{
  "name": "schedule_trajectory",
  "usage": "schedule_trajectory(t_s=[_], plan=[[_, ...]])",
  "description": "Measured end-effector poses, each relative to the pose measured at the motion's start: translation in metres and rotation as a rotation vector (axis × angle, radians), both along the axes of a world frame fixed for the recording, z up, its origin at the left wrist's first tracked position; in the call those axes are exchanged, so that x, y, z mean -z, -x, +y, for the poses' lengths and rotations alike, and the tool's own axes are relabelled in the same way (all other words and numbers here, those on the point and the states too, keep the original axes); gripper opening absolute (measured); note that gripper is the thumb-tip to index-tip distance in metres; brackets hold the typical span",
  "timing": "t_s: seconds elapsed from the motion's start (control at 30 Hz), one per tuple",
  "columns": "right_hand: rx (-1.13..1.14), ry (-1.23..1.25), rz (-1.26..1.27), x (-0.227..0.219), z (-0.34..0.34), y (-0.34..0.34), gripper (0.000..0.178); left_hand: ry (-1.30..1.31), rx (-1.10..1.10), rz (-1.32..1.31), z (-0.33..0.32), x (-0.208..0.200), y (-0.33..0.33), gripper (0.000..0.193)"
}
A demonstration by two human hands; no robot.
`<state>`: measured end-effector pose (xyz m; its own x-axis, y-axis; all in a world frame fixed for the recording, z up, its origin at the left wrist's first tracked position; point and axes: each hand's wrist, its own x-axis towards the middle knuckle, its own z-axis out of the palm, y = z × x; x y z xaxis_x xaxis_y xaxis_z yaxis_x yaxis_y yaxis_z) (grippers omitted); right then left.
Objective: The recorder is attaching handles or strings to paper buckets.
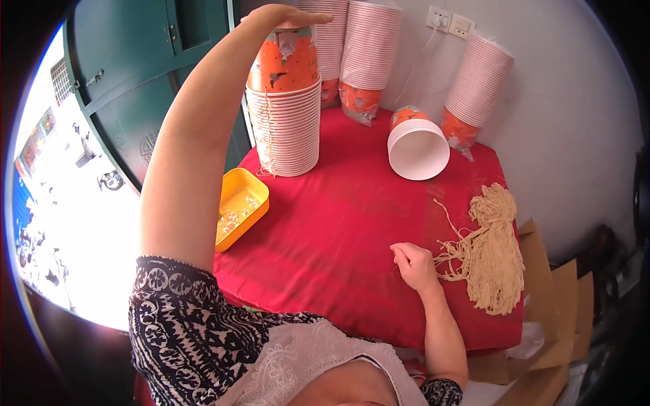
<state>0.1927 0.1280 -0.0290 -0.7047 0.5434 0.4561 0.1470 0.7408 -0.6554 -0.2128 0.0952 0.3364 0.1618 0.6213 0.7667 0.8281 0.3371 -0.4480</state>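
The left hand (pixel 283 13) lies over the top of the tall stack (pixel 301 132), at the far left of the tabletop (pixel 338 223). Its fingers are stretched out nearly straight and seem to grip nothing; perhaps the palm is pressing the stack, or steadying it. The tubs there stand upside down, rims below, which probably gives the column a wide, stable foot. Several thin strings (pixel 267 139) hang down its left side, maybe put there so they are easy to reach.

The right hand (pixel 414 266) is near the right side, folded into a loose fist; whether it has something inside, I cannot tell. Just beside it, to the right, is the string bundle (pixel 495 260), tied near its far end, likely so the strands do not tangle.

The yellow tray (pixel 247 225), with small pale bits in it, is at the left. Tipped tubs (pixel 418 150) lie on their side farther away. Wrapped stacks (pixel 369 51) lean at the wall (pixel 548 115), presumably for support.
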Motion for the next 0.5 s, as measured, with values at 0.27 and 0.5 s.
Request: schedule_trajectory(t_s=[0.27,0.5], plan=[[0.009,0.009,-0.018,0.000,0.001,-0.005,0.013,-0.335,0.076,0.901,0.033,0.010,0.080,0.079],[0.000,0.012,-0.022,-0.001,0.001,-0.006,0.011,-0.608,0.163,1.697,0.049,0.018,0.135,0.079]])
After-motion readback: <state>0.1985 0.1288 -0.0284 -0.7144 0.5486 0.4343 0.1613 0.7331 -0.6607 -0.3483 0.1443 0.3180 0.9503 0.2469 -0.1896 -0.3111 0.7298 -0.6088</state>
